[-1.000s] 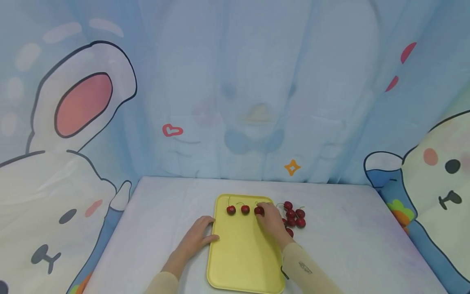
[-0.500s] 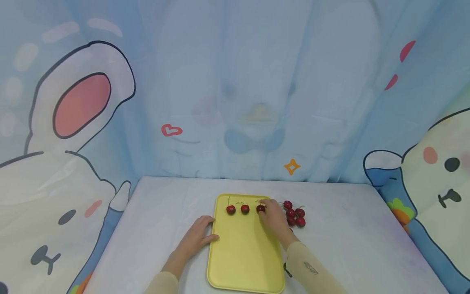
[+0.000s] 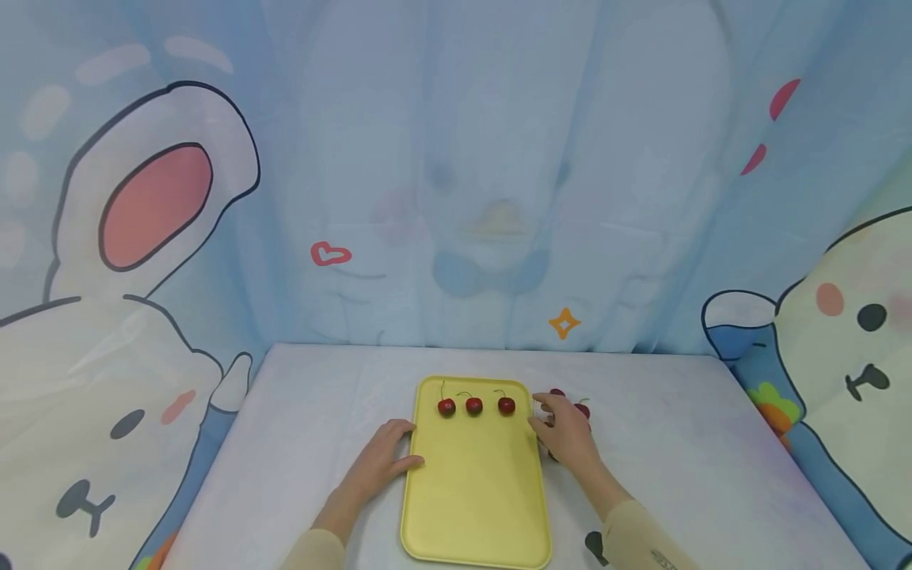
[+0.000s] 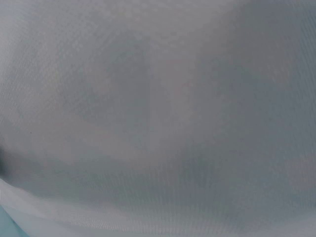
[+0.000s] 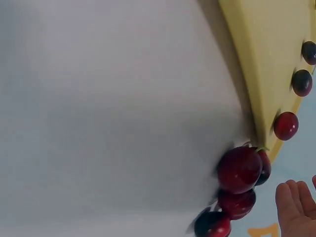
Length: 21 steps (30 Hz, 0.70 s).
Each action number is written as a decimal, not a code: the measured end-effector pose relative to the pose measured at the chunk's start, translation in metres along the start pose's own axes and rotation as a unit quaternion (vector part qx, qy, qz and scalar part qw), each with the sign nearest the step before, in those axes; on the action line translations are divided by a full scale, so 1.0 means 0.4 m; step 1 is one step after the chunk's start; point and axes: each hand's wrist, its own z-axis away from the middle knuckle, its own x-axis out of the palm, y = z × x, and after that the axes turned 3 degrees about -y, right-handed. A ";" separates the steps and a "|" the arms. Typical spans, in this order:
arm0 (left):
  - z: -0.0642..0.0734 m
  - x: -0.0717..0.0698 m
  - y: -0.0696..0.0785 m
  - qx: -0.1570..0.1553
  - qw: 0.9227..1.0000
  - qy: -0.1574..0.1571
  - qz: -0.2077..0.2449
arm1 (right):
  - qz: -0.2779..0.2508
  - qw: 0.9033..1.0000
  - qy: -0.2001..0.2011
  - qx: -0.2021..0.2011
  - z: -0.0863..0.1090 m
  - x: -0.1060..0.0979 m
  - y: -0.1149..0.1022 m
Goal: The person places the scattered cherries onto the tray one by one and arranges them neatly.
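Note:
A yellow tray [image 3: 473,491] lies on the table with three stemmed cherries in a row near its far edge: a left cherry [image 3: 446,407], a middle cherry [image 3: 473,406] and a right cherry [image 3: 507,405]. My left hand [image 3: 378,463] rests at the tray's left rim, fingers and thumb touching it. Over the pile of cherries [image 3: 583,411] beside the tray is my right hand [image 3: 566,434], which hides most of them in the head view. The right wrist view shows several cherries [image 5: 239,170] close to the tray's edge, with relaxed, extended fingers [image 5: 286,200] beside them.
A white cloth covers the table [image 3: 663,443]. Behind it hangs a blue curtain [image 3: 492,158] printed with cartoon animals. The left wrist view holds only blurred grey fabric [image 4: 158,118].
My right hand has let go of the right cherry on the tray and moved right, off the tray and over the cherry pile. My left hand has stayed at the rim.

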 end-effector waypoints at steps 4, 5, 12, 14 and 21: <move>0.001 0.003 -0.002 0.005 1.000 0.001 -0.002 | 0.016 1.000 -0.001 0.017 0.036 -0.014 0.023; 0.001 0.004 -0.002 0.006 1.000 0.002 -0.002 | 0.020 1.000 -0.003 0.024 0.045 -0.017 0.028; -0.001 0.003 -0.001 0.004 1.000 0.000 -0.002 | 0.029 0.998 -0.013 0.045 0.097 -0.035 0.065; -0.001 0.002 0.000 0.003 1.000 0.001 -0.003 | 0.029 0.998 -0.022 0.056 0.109 -0.036 0.073; 0.002 0.002 0.005 -0.006 1.000 -0.001 -0.002 | 0.047 0.993 -0.055 0.093 0.136 -0.022 0.102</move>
